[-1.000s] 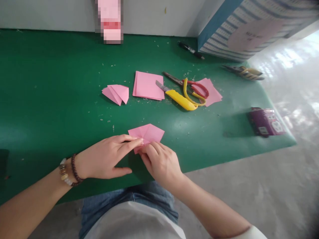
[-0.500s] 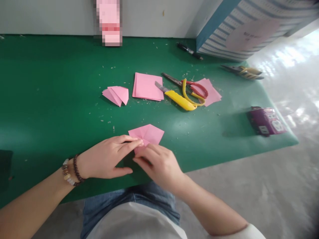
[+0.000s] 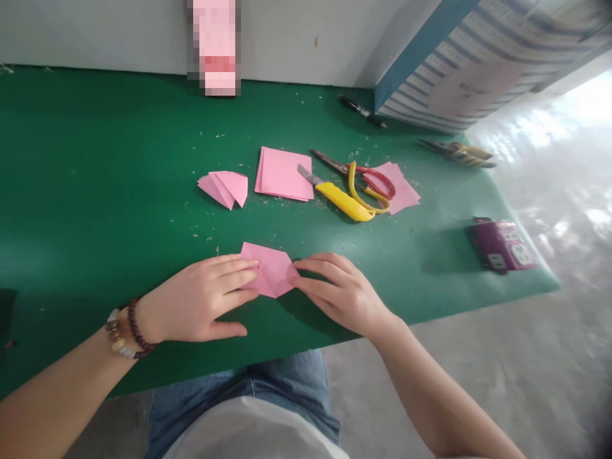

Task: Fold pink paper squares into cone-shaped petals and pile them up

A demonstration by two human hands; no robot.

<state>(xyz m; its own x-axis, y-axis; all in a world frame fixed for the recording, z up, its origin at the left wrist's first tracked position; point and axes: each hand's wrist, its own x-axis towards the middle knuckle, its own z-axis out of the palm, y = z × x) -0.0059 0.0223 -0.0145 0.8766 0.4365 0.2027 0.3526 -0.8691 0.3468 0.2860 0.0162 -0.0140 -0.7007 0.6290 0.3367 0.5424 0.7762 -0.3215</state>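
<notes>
A creased sheet of pink paper (image 3: 273, 271) lies near the front edge of the green tabletop (image 3: 119, 140). My left hand (image 3: 205, 296) rests with fingers stretched out, the fingertips flat on the paper's left part and the thumb apart. At the paper's right corner, my right hand (image 3: 347, 290) pinches the edge between thumb and fingers. Beyond the hands sit a folded pink paper piece (image 3: 224, 189) and a stack of square pink papers (image 3: 284, 173). The blade tip of a yellow utility knife (image 3: 345, 201) overlaps that stack.
Scissors (image 3: 366, 182) with red and yellow handles lie partly over more pink paper (image 3: 401, 190). A pen (image 3: 362, 112) is near a striped box (image 3: 444, 70). Pliers (image 3: 459, 153) and a purple box (image 3: 504, 245) are near the right edge. Small paper scraps dot the table.
My right hand has moved right, from the paper's lower edge to its right corner. The paper now lies turned, with a different outline. My left hand stays flat on it, slightly further left.
</notes>
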